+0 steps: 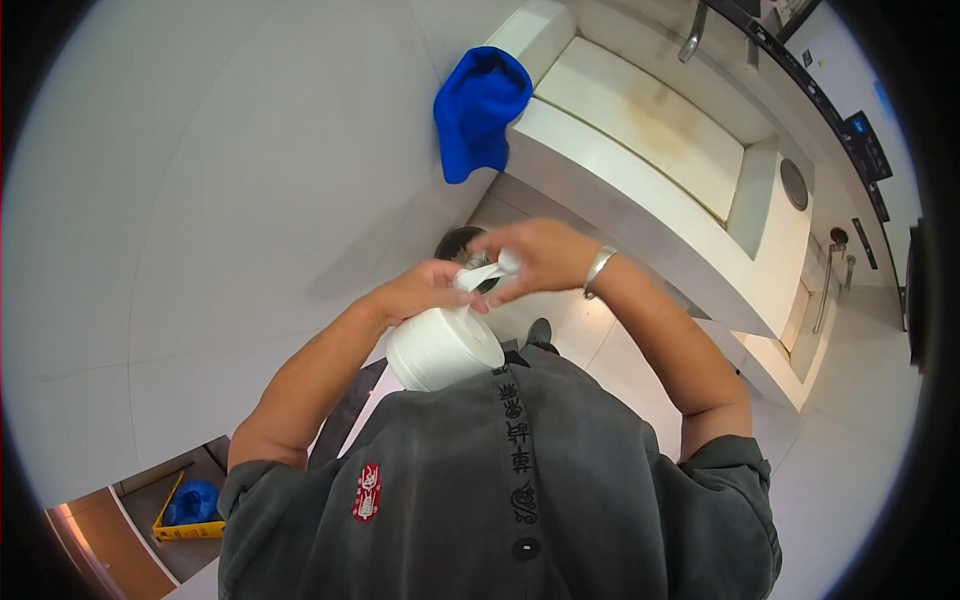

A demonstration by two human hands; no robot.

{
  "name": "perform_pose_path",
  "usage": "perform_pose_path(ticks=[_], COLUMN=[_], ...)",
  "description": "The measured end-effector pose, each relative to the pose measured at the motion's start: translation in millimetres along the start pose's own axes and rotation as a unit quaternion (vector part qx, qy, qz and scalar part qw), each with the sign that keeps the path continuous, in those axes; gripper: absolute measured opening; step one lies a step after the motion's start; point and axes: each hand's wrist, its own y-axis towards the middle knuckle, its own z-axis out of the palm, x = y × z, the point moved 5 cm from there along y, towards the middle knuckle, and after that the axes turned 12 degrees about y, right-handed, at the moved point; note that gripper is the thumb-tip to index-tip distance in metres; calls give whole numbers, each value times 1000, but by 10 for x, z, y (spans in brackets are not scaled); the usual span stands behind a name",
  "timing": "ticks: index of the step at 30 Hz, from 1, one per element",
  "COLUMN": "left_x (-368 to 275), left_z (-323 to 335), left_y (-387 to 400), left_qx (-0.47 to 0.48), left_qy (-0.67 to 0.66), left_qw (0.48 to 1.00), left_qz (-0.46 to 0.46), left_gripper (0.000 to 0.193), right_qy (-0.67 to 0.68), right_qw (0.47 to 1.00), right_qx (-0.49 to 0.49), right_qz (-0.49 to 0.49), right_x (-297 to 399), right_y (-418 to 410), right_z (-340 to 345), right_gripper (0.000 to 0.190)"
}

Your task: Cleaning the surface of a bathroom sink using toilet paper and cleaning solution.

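Note:
A white roll of paper (pixel 442 349), apparently toilet tissue, rests against the front of the grey shirt, below my hands. My left hand (pixel 431 289) pinches a twisted white strip of paper (pixel 480 276) just above the roll. At the other end of this strip is my right hand (pixel 536 259), somewhat blurred, with its fingers spread around the bunched paper; whether they grip it is unclear. A silver bracelet (pixel 599 272) circles the right wrist. Behind the hands a dark round bin (pixel 457 241) on the floor is partly hidden.
A blue cloth (pixel 484 105) hangs over the corner of a white trough sink (pixel 600 139). Metal taps (pixel 694 34) project above its basin. A light wall (pixel 225 187) stands at the left. At the lower left, a yellow-edged object (pixel 187 531) and blue plastic (pixel 192 502) lie in a recess.

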Motion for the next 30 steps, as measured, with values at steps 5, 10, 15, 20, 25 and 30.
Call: perform_pose_path(ticks=[5, 10, 15, 20, 25, 30], left_x=[57, 19, 129, 48, 166, 193], left_z=[-19, -22, -84, -27, -78, -110], left_y=[19, 39, 58, 26, 45, 48], left_qx=[29, 7, 10, -11, 2, -14], left_qy=[-25, 49, 64, 16, -9, -34], left_qw=[999, 999, 998, 1000, 1000, 999], left_qz=[9, -5, -1, 17, -19, -3], left_gripper=[28, 18, 19, 32, 44, 44], right_qy=[123, 302, 461, 589, 743, 821], right_qw=[978, 925, 831, 726, 547, 507], right_qx=[53, -54, -226, -332, -373, -257], right_qz=[162, 223, 215, 124, 98, 52], right_x=[-261, -425, -644, -714, -701, -828], right_y=[81, 118, 74, 13, -20, -93], right_z=[-22, -211, -208, -123, 44, 34], right_gripper=[22, 15, 17, 25, 28, 33])
